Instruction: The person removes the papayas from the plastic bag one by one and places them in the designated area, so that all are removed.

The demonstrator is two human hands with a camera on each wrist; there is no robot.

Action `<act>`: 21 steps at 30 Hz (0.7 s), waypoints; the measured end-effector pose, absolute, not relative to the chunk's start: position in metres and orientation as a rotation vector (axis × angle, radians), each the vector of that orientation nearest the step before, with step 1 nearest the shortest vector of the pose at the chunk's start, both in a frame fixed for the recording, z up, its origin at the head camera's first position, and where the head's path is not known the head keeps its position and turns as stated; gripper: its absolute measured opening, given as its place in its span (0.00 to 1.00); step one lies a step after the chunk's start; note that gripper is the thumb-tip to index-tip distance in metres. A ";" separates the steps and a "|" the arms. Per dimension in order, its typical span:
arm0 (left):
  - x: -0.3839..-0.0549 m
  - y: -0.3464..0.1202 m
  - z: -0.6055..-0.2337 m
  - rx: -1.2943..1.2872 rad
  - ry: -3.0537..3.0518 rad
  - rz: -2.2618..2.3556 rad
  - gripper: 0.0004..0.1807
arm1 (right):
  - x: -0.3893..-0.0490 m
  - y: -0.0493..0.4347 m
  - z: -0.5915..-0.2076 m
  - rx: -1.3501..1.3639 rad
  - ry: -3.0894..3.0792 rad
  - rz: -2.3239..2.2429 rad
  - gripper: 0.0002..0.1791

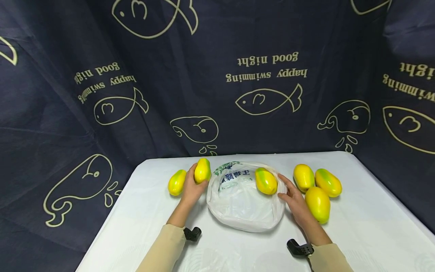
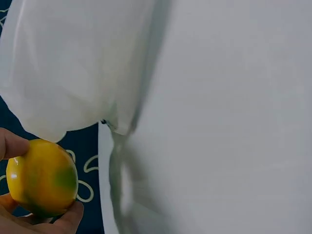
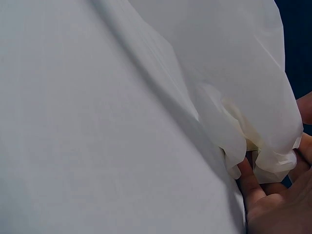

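Note:
My left hand [image 1: 192, 187] grips a yellow-green mango [image 1: 202, 170] just left of the plastic bag's rim. In the left wrist view, thumb and fingers close round that mango [image 2: 44, 178], which is raised beside the bag's side. The white plastic bag [image 1: 242, 225] stands wide-mouthed on the table, green and blue print on its inner wall. One mango [image 1: 266, 181] shows within its mouth at the right. At the bag's right edge, my right hand [image 1: 295, 200] holds the rim. Its fingers [image 3: 251, 183] reach under the crumpled plastic in the right wrist view.
Another mango [image 1: 176, 183] lies on the table just left of my left hand. Three more mangoes [image 1: 318, 204] sit grouped to the right of my right hand. A dark curtain [image 1: 210, 75] with fish drawings hangs behind the white table [image 1: 370, 226].

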State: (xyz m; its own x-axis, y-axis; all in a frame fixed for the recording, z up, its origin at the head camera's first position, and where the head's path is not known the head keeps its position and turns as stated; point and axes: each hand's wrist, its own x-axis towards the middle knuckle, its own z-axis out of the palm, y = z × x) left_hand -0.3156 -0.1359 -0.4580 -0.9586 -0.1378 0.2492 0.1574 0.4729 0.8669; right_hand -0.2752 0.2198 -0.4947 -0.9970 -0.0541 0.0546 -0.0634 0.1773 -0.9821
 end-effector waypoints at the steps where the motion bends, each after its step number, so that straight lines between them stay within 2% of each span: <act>1: -0.316 -0.136 -0.459 -0.015 -2.439 -1.479 0.44 | -0.275 0.220 -0.495 0.121 -2.407 2.004 0.39; 21: -0.313 -0.141 -0.474 0.005 -2.537 -1.447 0.43 | -0.274 0.222 -0.495 0.157 -2.390 2.022 0.38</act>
